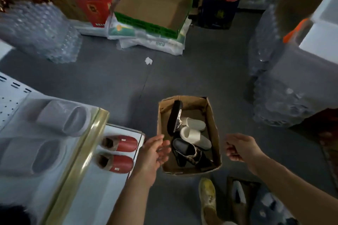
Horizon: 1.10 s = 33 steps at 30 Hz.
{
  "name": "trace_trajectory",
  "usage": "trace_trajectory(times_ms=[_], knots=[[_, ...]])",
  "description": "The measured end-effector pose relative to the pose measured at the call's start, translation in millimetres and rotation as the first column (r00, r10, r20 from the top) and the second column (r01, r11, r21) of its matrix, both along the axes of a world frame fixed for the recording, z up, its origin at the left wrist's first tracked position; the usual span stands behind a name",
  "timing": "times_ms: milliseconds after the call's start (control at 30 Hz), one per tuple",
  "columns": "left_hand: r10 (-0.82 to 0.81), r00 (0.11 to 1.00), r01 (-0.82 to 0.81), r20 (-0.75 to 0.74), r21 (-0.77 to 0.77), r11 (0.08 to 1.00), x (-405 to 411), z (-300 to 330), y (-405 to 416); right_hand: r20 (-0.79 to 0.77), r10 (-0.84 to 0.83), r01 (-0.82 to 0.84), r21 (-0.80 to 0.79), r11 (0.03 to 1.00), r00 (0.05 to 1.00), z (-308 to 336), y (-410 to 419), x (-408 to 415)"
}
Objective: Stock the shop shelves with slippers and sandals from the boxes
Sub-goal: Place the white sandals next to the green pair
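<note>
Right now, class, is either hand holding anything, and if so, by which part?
Nothing is held. The left hand is open at the cardboard box's left edge; the right hand, loosely curled, holds nothing beside the right wall.

A dark grey floor [113,82] is seen, on which a small open brown cardboard box [214,131] holding slippers is set near the middle. A crumpled white scrap of paper [148,60] is left lying further back. A pair of pale grey slide sandals [54,133] is laid on the upper white metal shelf [11,100] with its gold edge, and a pair of red slippers [118,153] on the lower white shelf [117,128]
</note>
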<state>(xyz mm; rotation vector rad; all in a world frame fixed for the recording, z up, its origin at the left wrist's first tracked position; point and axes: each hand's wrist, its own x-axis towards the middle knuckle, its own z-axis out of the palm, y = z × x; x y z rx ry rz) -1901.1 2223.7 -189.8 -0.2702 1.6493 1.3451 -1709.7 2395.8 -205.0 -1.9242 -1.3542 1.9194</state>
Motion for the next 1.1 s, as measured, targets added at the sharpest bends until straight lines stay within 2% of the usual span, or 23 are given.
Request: trace_trajectory(times_ms=[167,433,567,700,900,1100], knots=[[-0.009,0.996,0.014,0.085,-0.058,0.998,-9,-86,68,0.089,0.065,-0.058,-0.083,0.995,0.994,-93,63,-19],[-0.177,0.977,0.198,0.117,-0.202,0.959,-27,-259,120,0.189,0.073,-0.011,-0.314,0.949,0.979,-272,95,-44],[-0.237,0.964,0.260,0.121,-0.231,0.938,-37,-341,139,0.238,0.114,-0.037,-0.307,0.951,0.965,-361,106,-66],[-0.291,0.949,0.312,0.121,-0.246,0.918,-39,-401,154,0.225,0.159,-0.111,-0.211,0.971,0.961,-443,113,-80],[-0.304,0.949,0.316,0.088,-0.272,0.909,-31,-459,158,0.214,0.106,-0.054,-0.233,0.971,0.971,-518,105,-101],[-0.235,0.970,0.241,0.059,-0.335,0.911,-37,-476,145,0.071,0.103,-0.091,-0.166,0.982,0.992,-502,83,-102]])
